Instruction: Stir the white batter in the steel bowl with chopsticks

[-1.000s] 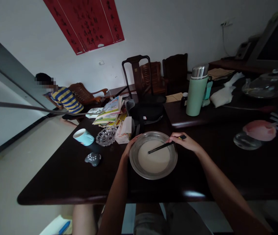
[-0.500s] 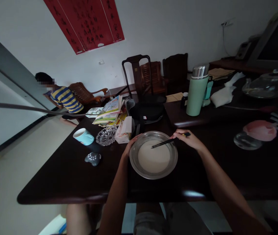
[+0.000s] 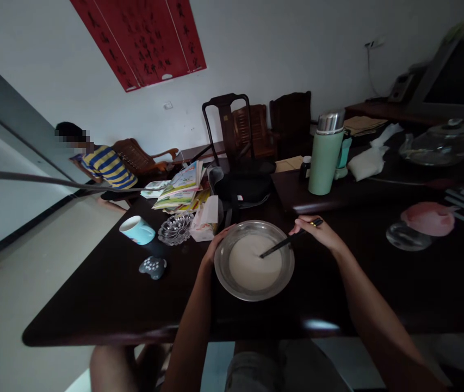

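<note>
A round metal basin [image 3: 254, 259] holding pale batter sits near the front edge of the dark wooden table [image 3: 109, 294]. My left hand [image 3: 215, 245] grips the basin's left rim, fingers curled over it. My right hand [image 3: 317, 233] is closed on black chopsticks [image 3: 283, 244], their tips dipped in the batter near the middle of the basin.
Left of the basin lie a blue mug [image 3: 137, 230], a glass ashtray [image 3: 175, 228], a tissue pack [image 3: 207, 218] and a small grey object [image 3: 153, 267]. A green thermos [image 3: 325, 153], books [image 3: 180, 188] and a pink lidded bowl [image 3: 427, 219] stand farther off. A person in a striped shirt [image 3: 107, 167] sits at the back left.
My right hand has swung the chopstick tips from the batter's left side toward its middle right. The left hand stays on the rim.
</note>
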Available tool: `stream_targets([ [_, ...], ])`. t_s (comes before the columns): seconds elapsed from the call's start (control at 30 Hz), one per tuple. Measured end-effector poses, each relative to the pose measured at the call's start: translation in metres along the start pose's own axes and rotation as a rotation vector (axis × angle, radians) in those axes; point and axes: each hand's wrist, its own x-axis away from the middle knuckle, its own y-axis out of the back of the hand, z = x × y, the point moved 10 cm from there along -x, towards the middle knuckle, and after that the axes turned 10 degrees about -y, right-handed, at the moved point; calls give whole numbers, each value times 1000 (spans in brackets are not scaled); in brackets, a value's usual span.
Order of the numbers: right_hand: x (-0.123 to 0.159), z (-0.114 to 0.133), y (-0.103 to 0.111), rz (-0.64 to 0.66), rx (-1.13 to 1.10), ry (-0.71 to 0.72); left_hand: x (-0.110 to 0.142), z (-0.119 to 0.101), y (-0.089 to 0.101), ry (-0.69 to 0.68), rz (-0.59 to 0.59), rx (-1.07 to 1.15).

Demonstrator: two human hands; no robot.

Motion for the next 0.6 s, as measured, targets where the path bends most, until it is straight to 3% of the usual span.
stream_targets([
  [0.17,2,7,-28,161,71,60,-2,2,3,10,-17,20],
  [0.37,2,4,9,-50,8,20,-1,4,4,21,-20,17],
  [0.53,5,9,-26,163,13,19,-1,3,5,4,-22,16],
  [0.6,4,14,-31,166,59,61,-1,4,6,8,-23,20],
])
